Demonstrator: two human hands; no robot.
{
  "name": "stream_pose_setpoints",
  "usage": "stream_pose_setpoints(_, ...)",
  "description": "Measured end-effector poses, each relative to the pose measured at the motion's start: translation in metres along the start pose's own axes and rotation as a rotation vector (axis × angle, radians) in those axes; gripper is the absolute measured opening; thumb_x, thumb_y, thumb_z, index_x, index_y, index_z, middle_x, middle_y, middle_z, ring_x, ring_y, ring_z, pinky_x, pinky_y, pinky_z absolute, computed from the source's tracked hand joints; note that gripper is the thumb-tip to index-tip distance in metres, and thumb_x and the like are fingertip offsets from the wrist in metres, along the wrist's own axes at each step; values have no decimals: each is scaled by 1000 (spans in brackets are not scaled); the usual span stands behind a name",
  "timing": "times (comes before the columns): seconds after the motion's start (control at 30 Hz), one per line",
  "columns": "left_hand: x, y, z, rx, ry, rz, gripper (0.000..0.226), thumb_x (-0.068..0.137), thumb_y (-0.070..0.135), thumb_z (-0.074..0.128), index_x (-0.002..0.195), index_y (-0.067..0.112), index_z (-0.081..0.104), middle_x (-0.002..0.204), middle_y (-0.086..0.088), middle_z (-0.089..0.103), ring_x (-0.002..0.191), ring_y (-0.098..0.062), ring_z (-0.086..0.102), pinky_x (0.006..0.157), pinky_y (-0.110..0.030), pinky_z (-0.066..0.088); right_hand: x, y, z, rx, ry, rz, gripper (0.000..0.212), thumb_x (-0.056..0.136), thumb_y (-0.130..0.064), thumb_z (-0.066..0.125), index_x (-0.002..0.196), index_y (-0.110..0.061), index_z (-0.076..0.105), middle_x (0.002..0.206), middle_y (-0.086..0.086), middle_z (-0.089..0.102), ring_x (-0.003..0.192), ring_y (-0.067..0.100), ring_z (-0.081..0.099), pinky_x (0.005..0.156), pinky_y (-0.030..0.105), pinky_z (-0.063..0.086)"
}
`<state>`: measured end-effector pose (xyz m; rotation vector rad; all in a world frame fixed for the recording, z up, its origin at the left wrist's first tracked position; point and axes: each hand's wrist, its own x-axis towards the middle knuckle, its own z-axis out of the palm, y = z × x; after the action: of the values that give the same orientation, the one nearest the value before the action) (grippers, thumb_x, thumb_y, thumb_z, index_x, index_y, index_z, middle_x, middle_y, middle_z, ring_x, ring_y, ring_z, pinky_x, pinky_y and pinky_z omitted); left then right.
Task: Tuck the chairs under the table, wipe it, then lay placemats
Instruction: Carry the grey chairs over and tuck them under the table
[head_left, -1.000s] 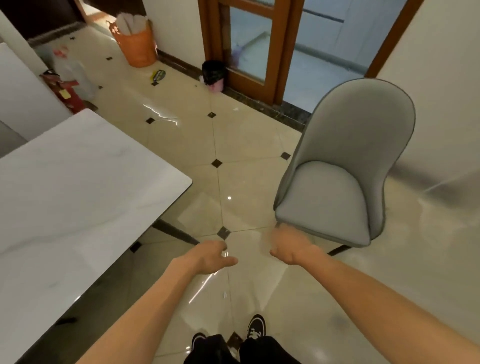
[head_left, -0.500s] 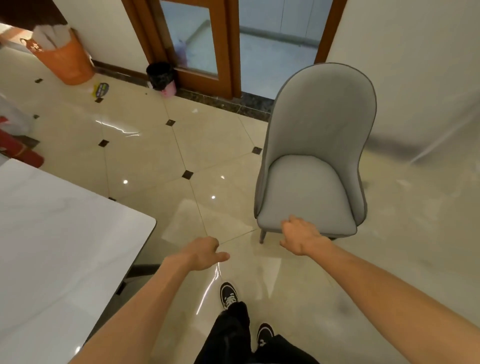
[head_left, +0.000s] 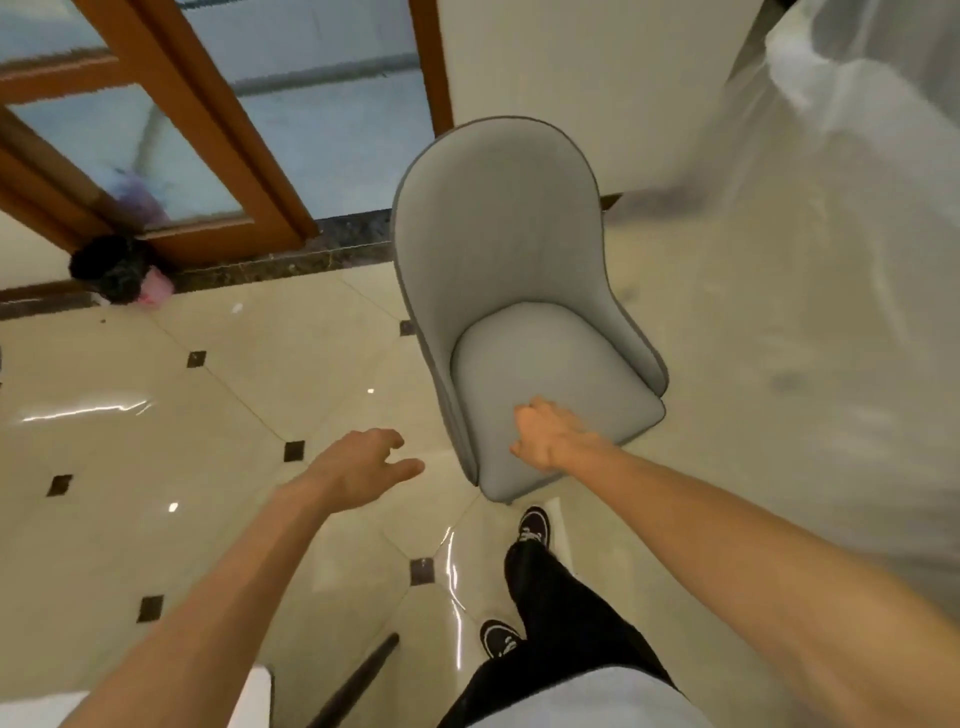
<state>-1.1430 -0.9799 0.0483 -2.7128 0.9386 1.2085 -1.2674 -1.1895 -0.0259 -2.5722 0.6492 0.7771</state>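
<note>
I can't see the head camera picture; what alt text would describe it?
A person's right hand rests on the front of a grey chair seat, while the left hand hovers open over the glossy tiled floor. Behind stand a wood-framed glass door and a small black bin.

A grey upholstered chair (head_left: 519, 291) with a tall curved back and dark piping stands upright on the glossy tiled floor in front of me, its seat facing me. A white corner of the surface (head_left: 254, 696) shows bottom left.

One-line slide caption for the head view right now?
Right hand reaches over the grey chair seat's front edge; left hand hovers open beside it.
</note>
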Motion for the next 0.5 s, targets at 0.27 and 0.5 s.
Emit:
stream_pose_setpoints(0.27, 129, 34, -120, 348, -3, 167, 58, 94, 54, 53, 140, 19, 50, 138, -6, 58, 123, -25, 56, 102, -40, 44, 68, 22, -14, 328, 25, 262, 43, 93, -22, 52, 133, -8, 51, 133, 16, 46, 123, 34, 49, 99, 41, 43)
stream_pose_setpoints(0.5, 225, 60, -182, 656, -65, 424, 52, 95, 46, 59, 137, 16, 55, 137, -9, 59, 123, -30, 56, 102, -39, 44, 91, 17, -11, 575, 38, 475, 39, 96, -22, 48, 132, -7, 51, 131, 17, 46, 119, 34, 49, 97, 43, 43)
